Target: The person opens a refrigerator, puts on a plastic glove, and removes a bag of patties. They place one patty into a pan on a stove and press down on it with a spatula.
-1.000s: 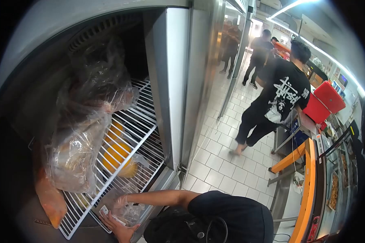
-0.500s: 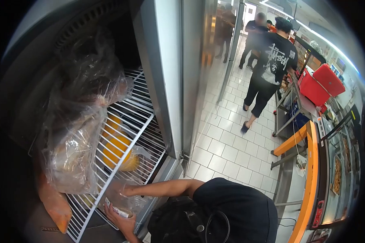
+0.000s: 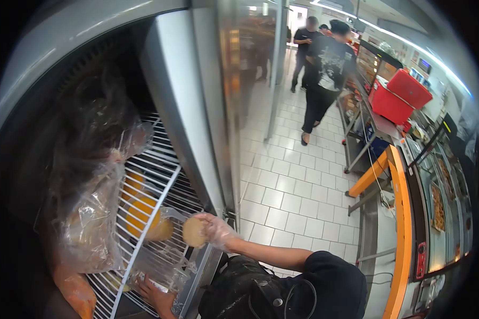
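My right hand [image 3: 218, 232], in a clear plastic glove, pinches a round, flat, pale patty [image 3: 195, 232] by its edge, at the front of the refrigerator. Lower down, my bare left hand [image 3: 157, 293] grips a clear plastic bag [image 3: 157, 268] lying at the refrigerator's front edge; part of this hand is hidden. Behind the bag, yellow round items [image 3: 142, 215] in clear wrapping rest beneath a white wire shelf [image 3: 159, 194].
Large clear bags of food [image 3: 93, 218] lie on the upper shelf, with an orange-tinted bag [image 3: 74, 290] below. The refrigerator's metal side [image 3: 210, 106] stands to the right. A person in black [image 3: 324, 74] walks on the tiled aisle [image 3: 287, 191] beside a red cooler box [image 3: 399, 98] and an orange frame [image 3: 402, 223].
My right hand has come up out of the plastic bag and now holds the patty. My left hand stays at the bag. The person in the aisle is farther off.
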`<state>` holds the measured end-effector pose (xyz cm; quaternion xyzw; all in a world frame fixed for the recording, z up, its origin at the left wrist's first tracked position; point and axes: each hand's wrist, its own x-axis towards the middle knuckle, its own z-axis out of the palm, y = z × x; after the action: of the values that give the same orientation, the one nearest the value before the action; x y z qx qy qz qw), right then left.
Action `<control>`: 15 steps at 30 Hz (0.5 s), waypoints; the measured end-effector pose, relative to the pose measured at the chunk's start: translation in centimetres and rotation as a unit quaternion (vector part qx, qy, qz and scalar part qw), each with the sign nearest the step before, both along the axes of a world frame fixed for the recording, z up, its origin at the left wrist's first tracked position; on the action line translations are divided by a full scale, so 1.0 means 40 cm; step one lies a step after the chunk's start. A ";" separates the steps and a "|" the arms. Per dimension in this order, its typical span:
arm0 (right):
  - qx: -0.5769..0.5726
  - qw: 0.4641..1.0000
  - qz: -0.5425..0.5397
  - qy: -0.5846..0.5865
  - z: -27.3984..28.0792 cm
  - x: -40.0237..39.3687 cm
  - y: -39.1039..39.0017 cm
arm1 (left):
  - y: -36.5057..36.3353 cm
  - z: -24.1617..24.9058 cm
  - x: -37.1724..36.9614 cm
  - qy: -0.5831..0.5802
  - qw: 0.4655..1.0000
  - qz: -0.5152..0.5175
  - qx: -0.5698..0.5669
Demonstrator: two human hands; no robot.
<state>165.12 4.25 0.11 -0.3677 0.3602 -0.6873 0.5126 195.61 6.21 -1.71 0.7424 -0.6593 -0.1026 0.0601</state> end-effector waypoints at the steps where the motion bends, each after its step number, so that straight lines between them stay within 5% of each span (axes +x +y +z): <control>1: 0.040 0.992 0.045 -0.109 -0.022 -0.035 0.028 | 0.001 -0.004 -0.001 0.000 1.000 -0.010 0.001; 5: 0.168 0.931 0.066 -0.318 -0.106 -0.109 0.156 | 0.017 0.013 -0.016 -0.033 0.999 0.035 0.018; 10: 0.209 0.843 0.114 -0.483 -0.088 -0.096 0.238 | 0.194 0.130 -0.070 0.009 0.990 -0.055 -0.129; 15: 0.166 0.841 0.229 -0.461 -0.083 -0.071 0.238 | 0.369 0.091 -0.082 0.183 0.969 -0.041 -0.164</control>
<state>162.28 13.78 -3.22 0.0099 0.0962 -0.5705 0.8156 192.32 20.97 1.95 0.6635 -0.6747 -0.1294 0.2961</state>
